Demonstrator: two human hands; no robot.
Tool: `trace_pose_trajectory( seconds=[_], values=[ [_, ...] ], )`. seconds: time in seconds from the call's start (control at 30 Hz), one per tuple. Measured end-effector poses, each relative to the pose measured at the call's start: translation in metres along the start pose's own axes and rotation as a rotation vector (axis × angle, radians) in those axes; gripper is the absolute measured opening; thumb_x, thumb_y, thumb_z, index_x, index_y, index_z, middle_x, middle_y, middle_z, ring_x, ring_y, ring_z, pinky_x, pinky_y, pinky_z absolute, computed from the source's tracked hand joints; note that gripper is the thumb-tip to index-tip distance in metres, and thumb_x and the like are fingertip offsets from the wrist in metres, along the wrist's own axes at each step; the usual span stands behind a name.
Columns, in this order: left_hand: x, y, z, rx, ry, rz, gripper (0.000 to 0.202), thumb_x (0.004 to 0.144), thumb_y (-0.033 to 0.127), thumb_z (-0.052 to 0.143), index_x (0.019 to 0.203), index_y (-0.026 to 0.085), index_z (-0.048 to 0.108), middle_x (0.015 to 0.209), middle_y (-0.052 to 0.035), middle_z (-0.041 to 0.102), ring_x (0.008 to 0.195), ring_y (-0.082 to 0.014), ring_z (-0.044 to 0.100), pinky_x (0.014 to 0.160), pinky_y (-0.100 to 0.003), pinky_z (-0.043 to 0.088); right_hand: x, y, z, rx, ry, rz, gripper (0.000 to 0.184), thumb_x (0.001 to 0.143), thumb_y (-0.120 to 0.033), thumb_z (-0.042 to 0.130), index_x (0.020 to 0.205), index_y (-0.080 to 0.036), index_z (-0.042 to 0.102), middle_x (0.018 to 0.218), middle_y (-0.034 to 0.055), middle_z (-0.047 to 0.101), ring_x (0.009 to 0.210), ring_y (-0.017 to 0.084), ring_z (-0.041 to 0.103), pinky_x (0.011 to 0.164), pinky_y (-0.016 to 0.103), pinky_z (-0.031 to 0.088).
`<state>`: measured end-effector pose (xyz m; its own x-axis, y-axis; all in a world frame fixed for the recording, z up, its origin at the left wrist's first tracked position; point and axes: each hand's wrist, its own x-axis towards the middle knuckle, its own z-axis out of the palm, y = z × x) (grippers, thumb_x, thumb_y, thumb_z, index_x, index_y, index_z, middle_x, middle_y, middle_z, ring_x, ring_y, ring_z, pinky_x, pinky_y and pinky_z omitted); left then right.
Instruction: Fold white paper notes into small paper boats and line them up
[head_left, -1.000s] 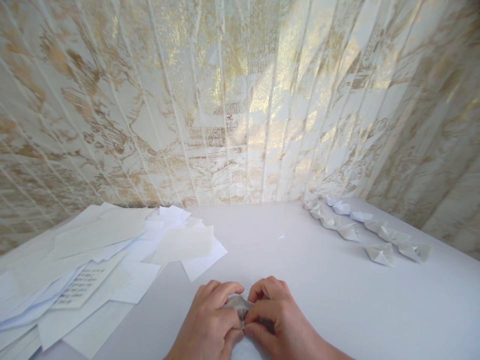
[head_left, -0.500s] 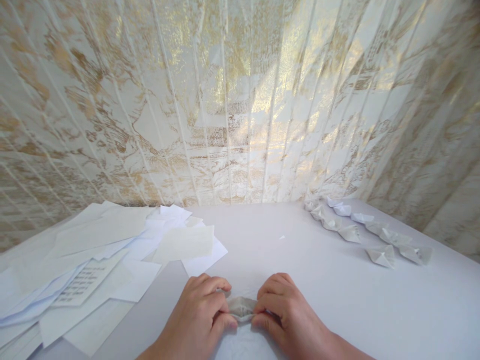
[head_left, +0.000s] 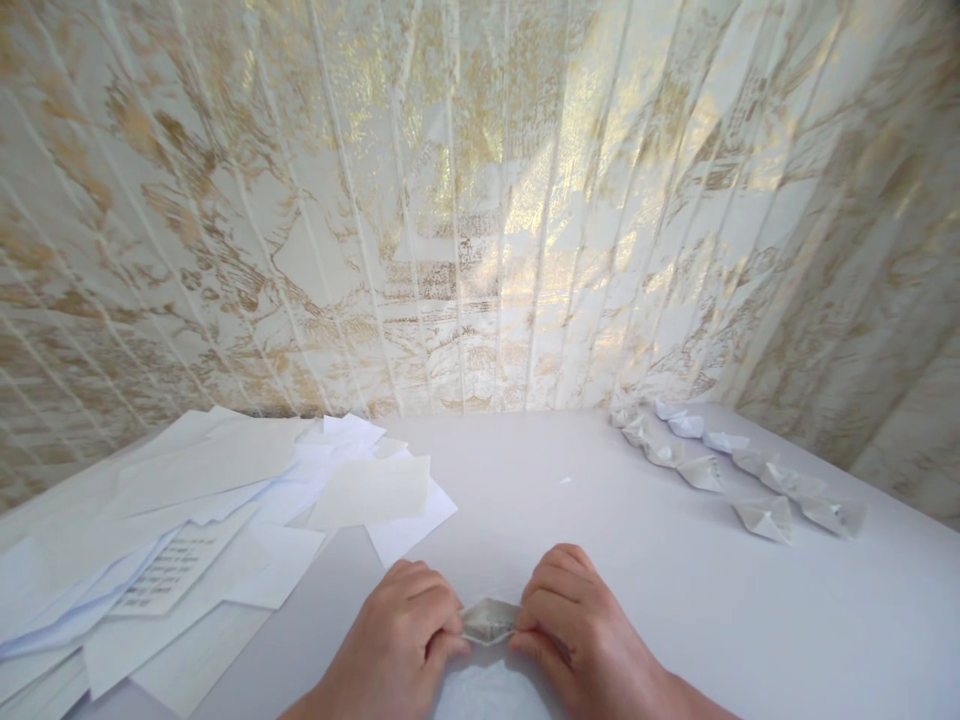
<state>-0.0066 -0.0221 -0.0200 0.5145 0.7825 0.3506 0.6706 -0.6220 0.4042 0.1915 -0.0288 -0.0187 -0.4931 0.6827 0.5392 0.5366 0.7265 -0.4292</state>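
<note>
A small folded piece of paper [head_left: 489, 621] is pinched from both sides just above the white table [head_left: 675, 600], low in the middle of the view. My left hand [head_left: 397, 645] grips its left end with closed fingers. My right hand [head_left: 577, 630] grips the right end the same way. The two hands are a short way apart, with the paper stretched between them. Most of the paper is hidden behind my fingers.
A loose heap of white paper sheets [head_left: 187, 530] covers the left of the table. Several folded paper boats [head_left: 750, 480] lie in a row at the back right. A gold-patterned curtain [head_left: 480, 200] hangs behind the table.
My hands have drawn apart sideways, spreading the folded paper between them; a second ago they were pressed together around it.
</note>
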Motion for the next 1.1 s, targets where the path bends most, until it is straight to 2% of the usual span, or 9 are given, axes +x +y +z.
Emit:
trace_pose_trajectory(
  seconds=[0.13,0.23,0.33,0.4,0.5,0.7,0.9,1.1],
  values=[
    [0.002,0.001,-0.001,-0.112,0.031,-0.175,0.02,0.064,0.003,0.063,0.052,0.015,0.052,0.06,0.0006,0.062,0.061,-0.0132,0.056,0.059,-0.023,0.039,0.001,0.0,0.0,0.125,0.062,0.0,0.016,0.074,-0.006,0.058,0.062,-0.016,0.052,0.066,0.0033,0.062,0.066,0.015,0.053,0.067,0.03,0.039],
    [0.005,0.006,-0.004,-0.194,0.034,-0.269,0.021,0.065,0.007,0.061,0.05,0.016,0.05,0.058,0.0015,0.059,0.059,-0.0132,0.055,0.059,-0.023,0.039,0.002,-0.001,0.002,0.176,0.124,0.01,0.018,0.072,-0.004,0.056,0.06,-0.016,0.051,0.063,0.003,0.062,0.063,0.014,0.054,0.063,0.028,0.041],
    [0.009,0.013,-0.009,-0.243,0.014,-0.362,0.013,0.063,0.007,0.058,0.057,0.017,0.051,0.058,0.0034,0.055,0.058,-0.013,0.052,0.057,-0.022,0.038,0.004,-0.004,0.001,0.177,0.149,-0.028,0.019,0.072,-0.003,0.055,0.06,-0.017,0.05,0.063,0.0032,0.062,0.063,0.014,0.055,0.062,0.027,0.042],
    [0.012,0.017,-0.011,-0.287,-0.037,-0.354,0.013,0.059,0.007,0.058,0.067,0.017,0.056,0.064,0.0031,0.057,0.062,-0.0136,0.053,0.059,-0.022,0.038,0.005,-0.006,0.001,0.169,0.14,-0.055,0.018,0.072,-0.002,0.054,0.061,-0.017,0.05,0.063,0.0034,0.062,0.062,0.014,0.055,0.063,0.027,0.043],
    [0.013,0.022,-0.013,-0.311,-0.135,-0.328,0.011,0.062,0.009,0.055,0.066,0.018,0.062,0.064,0.0019,0.06,0.064,-0.014,0.054,0.06,-0.021,0.038,0.005,-0.008,0.0,0.166,0.118,-0.061,0.018,0.073,-0.005,0.055,0.06,-0.017,0.05,0.063,0.0045,0.062,0.06,0.014,0.055,0.06,0.025,0.044],
    [0.011,0.025,-0.012,-0.325,-0.109,-0.318,0.015,0.066,0.013,0.055,0.064,0.019,0.068,0.063,0.0003,0.065,0.063,-0.0144,0.058,0.06,-0.021,0.04,0.002,-0.008,0.003,0.226,0.062,-0.007,0.017,0.076,-0.011,0.056,0.061,-0.017,0.05,0.067,0.0063,0.063,0.06,0.013,0.056,0.055,0.02,0.044],
    [0.012,0.028,-0.012,-0.347,-0.053,-0.366,0.015,0.064,0.014,0.054,0.061,0.019,0.069,0.063,-0.0011,0.068,0.062,-0.0163,0.059,0.06,-0.023,0.043,0.001,-0.01,0.004,0.217,0.042,0.136,0.015,0.074,-0.015,0.053,0.06,-0.018,0.049,0.061,0.0045,0.063,0.053,0.012,0.055,0.051,0.019,0.042],
    [0.014,0.03,-0.015,-0.523,-0.065,-0.528,0.009,0.061,0.018,0.059,0.056,0.016,0.066,0.057,-0.0005,0.065,0.06,-0.0164,0.057,0.058,-0.024,0.043,0.006,-0.016,0.002,0.293,0.024,0.342,0.014,0.068,-0.012,0.054,0.059,-0.019,0.045,0.056,-0.0012,0.058,0.05,0.011,0.052,0.049,0.019,0.04]
  ],
)
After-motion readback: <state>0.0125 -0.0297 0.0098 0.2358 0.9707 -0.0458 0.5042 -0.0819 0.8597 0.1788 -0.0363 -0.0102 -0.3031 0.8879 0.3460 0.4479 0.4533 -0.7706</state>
